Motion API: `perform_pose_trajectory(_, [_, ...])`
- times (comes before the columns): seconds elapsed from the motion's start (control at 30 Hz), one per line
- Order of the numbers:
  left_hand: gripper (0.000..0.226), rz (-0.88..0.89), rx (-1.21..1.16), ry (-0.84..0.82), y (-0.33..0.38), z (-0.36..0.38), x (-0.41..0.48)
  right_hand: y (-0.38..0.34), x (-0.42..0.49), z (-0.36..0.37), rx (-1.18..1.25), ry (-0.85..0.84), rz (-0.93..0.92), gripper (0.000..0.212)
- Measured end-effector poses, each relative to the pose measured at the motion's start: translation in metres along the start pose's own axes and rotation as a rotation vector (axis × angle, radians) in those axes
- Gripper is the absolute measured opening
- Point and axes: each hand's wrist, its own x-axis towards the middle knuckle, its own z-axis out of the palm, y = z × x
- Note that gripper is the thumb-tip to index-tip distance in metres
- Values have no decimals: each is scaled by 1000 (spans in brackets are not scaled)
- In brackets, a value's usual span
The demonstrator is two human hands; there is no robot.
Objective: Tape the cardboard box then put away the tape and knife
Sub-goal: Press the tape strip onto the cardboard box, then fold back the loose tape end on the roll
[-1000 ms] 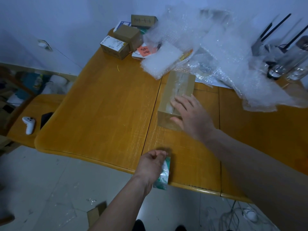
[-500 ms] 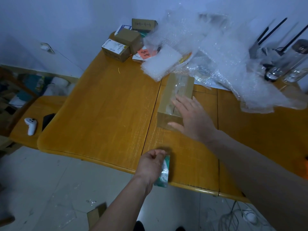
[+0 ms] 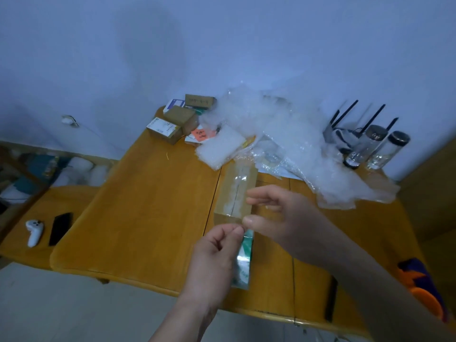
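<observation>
The cardboard box lies lengthwise in the middle of the wooden table, with a strip of clear tape along its top seam. My left hand holds the tape roll, clear with a green and white label, just in front of the box's near end. My right hand hovers beside the box. Its thumb meets my left fingertips at the top of the roll, with the forefinger held apart above. Whether it pinches the clear tape end is not visible. I see no knife for certain.
Several small cardboard boxes and a heap of bubble wrap crowd the table's back. Two glass jars stand at the back right. A black oblong object lies at the front edge. A white controller rests on the left bench.
My right hand lifted off the box top and drew back to my left hand. My left hand raised the tape roll from the table's front edge. The view tilted upward.
</observation>
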Motion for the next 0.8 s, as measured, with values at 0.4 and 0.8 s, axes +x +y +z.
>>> perform_pose_trajectory(0.4, [17,377,-64,-61,151,43,-59,-145,-28,-138,-264,153,-74,13])
perform_pose_trajectory(0.8, [14,464,-63,-72,233,58,-94,-222,-48,-194,-397,231,-199,13])
